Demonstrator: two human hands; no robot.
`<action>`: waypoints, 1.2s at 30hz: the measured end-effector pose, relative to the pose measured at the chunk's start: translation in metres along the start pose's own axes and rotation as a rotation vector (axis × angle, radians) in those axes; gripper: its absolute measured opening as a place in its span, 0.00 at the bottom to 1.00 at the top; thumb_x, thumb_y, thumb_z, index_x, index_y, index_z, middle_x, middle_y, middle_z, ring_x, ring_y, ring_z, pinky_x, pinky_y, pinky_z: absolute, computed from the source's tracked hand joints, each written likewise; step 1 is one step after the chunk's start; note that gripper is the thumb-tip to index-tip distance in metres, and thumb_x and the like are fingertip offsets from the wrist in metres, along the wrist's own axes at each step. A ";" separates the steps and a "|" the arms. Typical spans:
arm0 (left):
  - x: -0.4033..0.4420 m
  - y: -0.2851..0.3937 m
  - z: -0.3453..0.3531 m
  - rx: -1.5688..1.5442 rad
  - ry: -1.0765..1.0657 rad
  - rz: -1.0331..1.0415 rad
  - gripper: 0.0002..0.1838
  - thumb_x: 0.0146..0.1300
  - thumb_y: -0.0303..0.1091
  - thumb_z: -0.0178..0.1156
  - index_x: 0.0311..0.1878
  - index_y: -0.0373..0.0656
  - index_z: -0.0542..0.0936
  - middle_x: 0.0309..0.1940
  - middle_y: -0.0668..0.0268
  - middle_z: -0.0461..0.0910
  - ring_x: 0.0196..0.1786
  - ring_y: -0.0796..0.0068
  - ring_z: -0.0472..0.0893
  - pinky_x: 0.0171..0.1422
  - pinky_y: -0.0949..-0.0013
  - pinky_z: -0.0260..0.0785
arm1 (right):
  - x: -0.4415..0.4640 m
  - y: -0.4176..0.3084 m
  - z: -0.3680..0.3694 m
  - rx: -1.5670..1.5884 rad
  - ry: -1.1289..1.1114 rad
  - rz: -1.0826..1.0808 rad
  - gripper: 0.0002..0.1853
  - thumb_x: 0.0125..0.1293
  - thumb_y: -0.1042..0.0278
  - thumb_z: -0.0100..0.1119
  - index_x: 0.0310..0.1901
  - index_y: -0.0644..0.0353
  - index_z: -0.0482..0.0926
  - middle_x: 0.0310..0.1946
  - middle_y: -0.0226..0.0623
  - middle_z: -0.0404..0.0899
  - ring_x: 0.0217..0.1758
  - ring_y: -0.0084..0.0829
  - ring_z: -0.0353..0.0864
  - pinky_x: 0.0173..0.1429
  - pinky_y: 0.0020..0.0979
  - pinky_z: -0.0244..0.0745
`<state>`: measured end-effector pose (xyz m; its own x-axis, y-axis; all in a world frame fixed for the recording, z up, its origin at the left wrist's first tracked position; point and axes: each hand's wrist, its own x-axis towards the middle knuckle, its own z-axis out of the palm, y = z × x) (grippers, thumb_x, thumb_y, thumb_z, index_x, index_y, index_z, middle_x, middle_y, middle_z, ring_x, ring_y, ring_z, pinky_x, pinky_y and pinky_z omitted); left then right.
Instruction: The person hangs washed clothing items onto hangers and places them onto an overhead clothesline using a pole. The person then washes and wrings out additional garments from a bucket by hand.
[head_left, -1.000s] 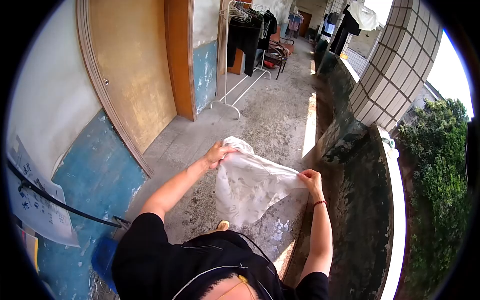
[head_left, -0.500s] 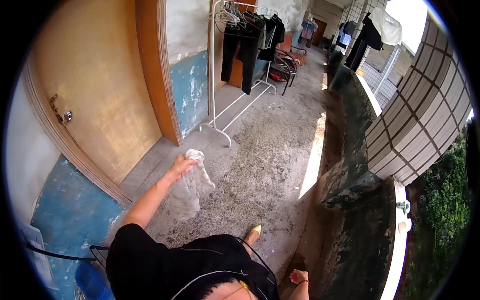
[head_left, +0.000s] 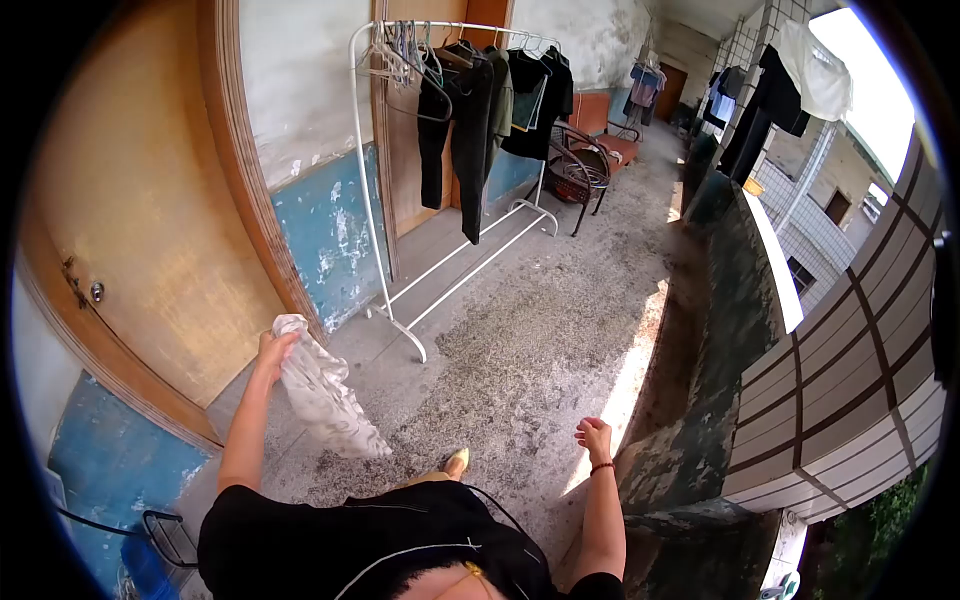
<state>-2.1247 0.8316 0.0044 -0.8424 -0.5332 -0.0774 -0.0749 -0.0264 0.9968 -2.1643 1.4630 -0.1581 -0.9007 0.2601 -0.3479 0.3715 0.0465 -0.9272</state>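
On the left, my left hand (head_left: 275, 352) is closed around the bunched top end of a thin, whitish piece of cloth (head_left: 325, 400) with faint grey marks. The cloth hangs in folds above the floor, its lower end swung toward the right; whether it is a garment I cannot tell. Out to the right, my right hand (head_left: 594, 436) is raised over the floor with loosely bent fingers and nothing in it. A dark red band circles that wrist.
A white clothes rack (head_left: 365, 180) with hangers and dark clothes stands along the left wall. Behind it are a dark woven chair (head_left: 575, 175) and a reddish seat (head_left: 615, 148). A low wall (head_left: 690, 410) and tiled pillar (head_left: 850, 380) border the right. A door (head_left: 150, 200) is at left.
I have moved forward along the corridor, so the rack looks nearer. The cloth has swung out to the right below my left hand. My right hand has come up and forward.
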 end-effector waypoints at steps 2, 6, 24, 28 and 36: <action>0.037 -0.021 0.044 0.025 -0.007 -0.006 0.13 0.46 0.30 0.61 0.37 0.36 0.77 0.27 0.65 0.77 0.25 0.78 0.74 0.28 0.75 0.65 | 0.062 -0.037 0.023 -0.059 -0.052 -0.109 0.12 0.57 0.69 0.53 0.39 0.67 0.75 0.28 0.38 0.78 0.24 0.26 0.79 0.24 0.23 0.70; 0.094 -0.032 0.163 0.053 -0.012 0.010 0.10 0.46 0.30 0.60 0.34 0.39 0.78 0.23 0.70 0.75 0.20 0.83 0.69 0.23 0.77 0.59 | 0.196 -0.016 0.036 -0.309 -0.140 -0.170 0.13 0.54 0.68 0.54 0.38 0.68 0.77 0.26 0.38 0.79 0.23 0.28 0.80 0.22 0.25 0.71; 0.341 0.002 0.756 0.075 -0.224 -0.085 0.14 0.46 0.32 0.62 0.37 0.37 0.78 0.26 0.69 0.76 0.23 0.82 0.72 0.24 0.77 0.63 | 0.419 0.173 -0.232 0.140 0.558 1.120 0.04 0.50 0.79 0.57 0.22 0.69 0.73 0.13 0.39 0.69 0.13 0.35 0.70 0.14 0.35 0.62; 0.409 0.023 0.894 0.109 -0.163 0.021 0.09 0.48 0.32 0.62 0.32 0.39 0.79 0.23 0.72 0.74 0.21 0.83 0.70 0.23 0.79 0.59 | 0.573 0.104 -0.280 0.222 0.582 1.006 0.05 0.51 0.79 0.57 0.22 0.68 0.72 0.12 0.40 0.67 0.12 0.35 0.70 0.15 0.36 0.65; 0.544 0.037 1.164 0.054 -0.339 0.103 0.13 0.49 0.34 0.62 0.36 0.35 0.78 0.28 0.68 0.77 0.26 0.83 0.72 0.28 0.78 0.63 | 0.940 -0.114 -0.387 0.166 0.415 0.347 0.06 0.53 0.79 0.52 0.34 0.67 0.73 0.17 0.35 0.71 0.13 0.24 0.68 0.13 0.23 0.64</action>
<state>-3.2069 1.5251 -0.0215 -0.9755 -0.2198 0.0132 -0.0007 0.0630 0.9980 -2.9659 2.0750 -0.3257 -0.5554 0.5919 -0.5841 0.5599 -0.2531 -0.7890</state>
